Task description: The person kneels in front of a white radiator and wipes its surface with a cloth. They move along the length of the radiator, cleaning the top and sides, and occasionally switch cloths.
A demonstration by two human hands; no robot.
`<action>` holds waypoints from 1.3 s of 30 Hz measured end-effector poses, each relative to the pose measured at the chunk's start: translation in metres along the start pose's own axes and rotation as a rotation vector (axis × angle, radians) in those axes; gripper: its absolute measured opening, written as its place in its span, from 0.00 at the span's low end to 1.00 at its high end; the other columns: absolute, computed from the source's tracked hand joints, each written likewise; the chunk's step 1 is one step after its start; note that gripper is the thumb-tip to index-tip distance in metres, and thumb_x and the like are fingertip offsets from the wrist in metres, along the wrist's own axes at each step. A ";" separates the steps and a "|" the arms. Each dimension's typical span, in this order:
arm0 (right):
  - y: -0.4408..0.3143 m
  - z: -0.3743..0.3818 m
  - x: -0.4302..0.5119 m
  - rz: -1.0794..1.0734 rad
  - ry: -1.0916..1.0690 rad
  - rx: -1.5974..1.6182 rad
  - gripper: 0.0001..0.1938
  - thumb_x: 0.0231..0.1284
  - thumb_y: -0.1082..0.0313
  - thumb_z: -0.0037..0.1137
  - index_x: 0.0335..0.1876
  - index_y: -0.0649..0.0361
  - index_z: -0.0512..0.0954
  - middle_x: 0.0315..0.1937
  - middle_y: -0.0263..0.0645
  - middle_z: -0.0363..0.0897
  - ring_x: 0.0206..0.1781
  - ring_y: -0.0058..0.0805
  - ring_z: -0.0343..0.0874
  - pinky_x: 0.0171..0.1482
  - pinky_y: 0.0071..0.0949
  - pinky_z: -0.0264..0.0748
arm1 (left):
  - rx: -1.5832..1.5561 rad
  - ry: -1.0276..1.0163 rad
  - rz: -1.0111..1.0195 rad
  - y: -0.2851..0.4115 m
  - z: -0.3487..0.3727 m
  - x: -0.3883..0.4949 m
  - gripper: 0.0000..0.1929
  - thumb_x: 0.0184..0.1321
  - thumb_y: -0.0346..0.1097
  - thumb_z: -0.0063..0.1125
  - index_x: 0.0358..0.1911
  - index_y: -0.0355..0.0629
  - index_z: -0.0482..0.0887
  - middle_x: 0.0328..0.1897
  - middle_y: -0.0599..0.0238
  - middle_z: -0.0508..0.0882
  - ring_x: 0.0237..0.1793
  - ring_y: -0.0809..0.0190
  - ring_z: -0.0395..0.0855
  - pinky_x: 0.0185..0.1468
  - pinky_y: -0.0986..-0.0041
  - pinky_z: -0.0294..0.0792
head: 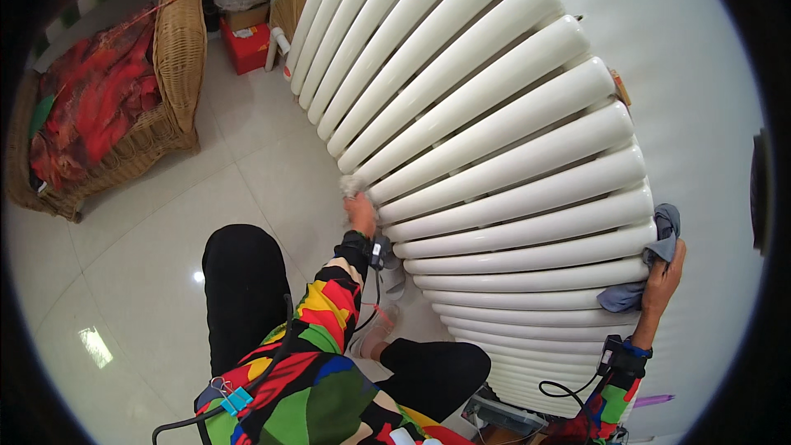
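A large white column radiator fans across the view, its rounded tubes running from near the floor up along the wall. My left hand is at the tubes' lower ends, gripping a pale, fluffy-looking cloth; both are slightly blurred. At the opposite ends, beside the wall, my right hand holds a grey-blue cloth against the radiator. One part of this cloth hangs over the tubes to the left of the hand. The fingers of the right hand are partly hidden by the fabric.
A wicker chair with a red patterned cover stands on the tiled floor at left. Beyond it sits a red box. Black cables run along my sleeves. A grey device and a purple object lie at lower right.
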State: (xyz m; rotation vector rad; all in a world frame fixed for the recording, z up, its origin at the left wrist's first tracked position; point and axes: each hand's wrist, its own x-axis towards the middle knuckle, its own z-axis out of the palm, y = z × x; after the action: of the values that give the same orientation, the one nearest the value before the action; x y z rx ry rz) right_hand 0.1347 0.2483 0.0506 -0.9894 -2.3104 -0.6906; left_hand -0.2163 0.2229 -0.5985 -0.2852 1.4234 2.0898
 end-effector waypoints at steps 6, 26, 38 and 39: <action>-0.020 -0.005 0.003 0.087 -0.040 0.060 0.17 0.78 0.58 0.48 0.58 0.65 0.71 0.50 0.50 0.70 0.52 0.51 0.73 0.60 0.32 0.71 | 0.144 0.090 0.395 0.141 0.081 0.018 0.25 0.67 0.38 0.59 0.64 0.30 0.76 0.70 0.34 0.76 0.70 0.33 0.72 0.72 0.48 0.64; -0.019 -0.001 0.001 0.066 0.016 0.020 0.19 0.75 0.57 0.51 0.60 0.64 0.71 0.54 0.50 0.73 0.58 0.55 0.75 0.62 0.37 0.73 | 0.326 -0.122 1.374 0.363 0.178 -0.131 0.28 0.55 0.33 0.66 0.62 0.37 0.80 0.77 0.49 0.73 0.58 0.39 0.74 0.64 0.51 0.66; -0.005 -0.003 -0.002 0.025 -0.034 -0.014 0.15 0.77 0.67 0.44 0.59 0.71 0.68 0.49 0.50 0.66 0.53 0.49 0.69 0.62 0.28 0.66 | 0.530 0.140 0.680 0.048 0.038 0.019 0.24 0.67 0.37 0.60 0.65 0.36 0.77 0.66 0.42 0.78 0.67 0.34 0.72 0.72 0.48 0.63; -0.001 -0.003 -0.003 0.028 -0.028 -0.024 0.16 0.77 0.66 0.44 0.59 0.71 0.67 0.49 0.51 0.66 0.53 0.50 0.69 0.63 0.28 0.66 | 0.575 0.135 0.579 0.030 0.026 0.032 0.26 0.68 0.39 0.59 0.67 0.35 0.75 0.68 0.41 0.78 0.68 0.35 0.72 0.73 0.49 0.63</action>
State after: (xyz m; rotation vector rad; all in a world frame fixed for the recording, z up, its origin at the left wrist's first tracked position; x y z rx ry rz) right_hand 0.1361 0.2444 0.0503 -1.0461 -2.3131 -0.6987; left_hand -0.2553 0.2492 -0.5799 0.2531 2.3187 1.9729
